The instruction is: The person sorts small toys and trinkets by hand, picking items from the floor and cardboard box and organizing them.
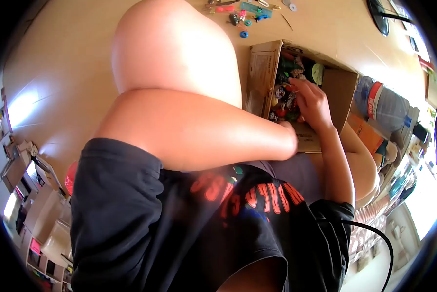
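A cardboard box (264, 63) stands in front of me, its flap folded out, filled with small mixed colourful items (287, 100). My right hand (313, 100) reaches into the box over these items. Its fingers are stretched and apart, with the tips touching or just above the pile; no held thing shows. Beside it in the box is a round light-green piece (317, 73). My left hand (289, 134) is at the box's near edge, below the right hand. Its fingers are mostly hidden behind the wrist, so its grip cannot be made out.
Small items lie on the floor beyond the box, among them a blue ring (244, 34) and a clear bluish tray (257, 9). A large water bottle (386, 102) lies right of the box. Farther right is a black stand base (378, 18). My bent left knee (174, 44) rises left of the box.
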Available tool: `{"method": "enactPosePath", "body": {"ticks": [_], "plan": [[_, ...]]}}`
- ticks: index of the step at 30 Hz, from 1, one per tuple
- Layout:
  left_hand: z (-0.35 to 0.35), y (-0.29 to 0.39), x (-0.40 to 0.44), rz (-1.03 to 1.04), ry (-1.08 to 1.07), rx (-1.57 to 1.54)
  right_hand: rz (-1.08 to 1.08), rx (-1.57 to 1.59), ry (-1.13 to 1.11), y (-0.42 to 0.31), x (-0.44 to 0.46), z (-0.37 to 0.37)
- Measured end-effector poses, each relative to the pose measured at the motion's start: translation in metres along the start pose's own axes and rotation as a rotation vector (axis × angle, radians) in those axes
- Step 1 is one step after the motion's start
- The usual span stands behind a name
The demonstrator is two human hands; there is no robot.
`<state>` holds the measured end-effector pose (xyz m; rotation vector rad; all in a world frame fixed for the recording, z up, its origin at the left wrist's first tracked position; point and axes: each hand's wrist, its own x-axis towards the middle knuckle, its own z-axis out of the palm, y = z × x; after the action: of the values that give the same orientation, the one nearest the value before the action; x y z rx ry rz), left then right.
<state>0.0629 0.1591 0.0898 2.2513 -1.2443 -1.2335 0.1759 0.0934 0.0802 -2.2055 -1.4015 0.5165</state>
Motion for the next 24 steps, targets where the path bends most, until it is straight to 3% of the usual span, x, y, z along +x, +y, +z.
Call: {"method": "enactPosePath", "body": {"ticks": [3,9,16,20,24], "plan": [[0.001,-0.008,0.007,-0.015,0.006,-0.021,-0.103,-0.012,0.155,-0.001,0.024,-0.010],[-0.001,-0.033,-0.005,-0.056,0.064,-0.049,-0.068,0.042,0.268,0.005,0.077,-0.016],[0.011,-0.055,-0.026,-0.207,0.297,-0.151,-0.131,0.065,0.268,0.003,0.152,-0.001],[0.039,-0.082,-0.073,-0.431,0.595,-0.289,-0.019,0.426,0.199,-0.053,0.163,0.011],[0.094,-0.113,-0.144,-0.806,0.838,-0.416,-0.141,0.490,-0.009,-0.116,0.133,-0.009]]}}
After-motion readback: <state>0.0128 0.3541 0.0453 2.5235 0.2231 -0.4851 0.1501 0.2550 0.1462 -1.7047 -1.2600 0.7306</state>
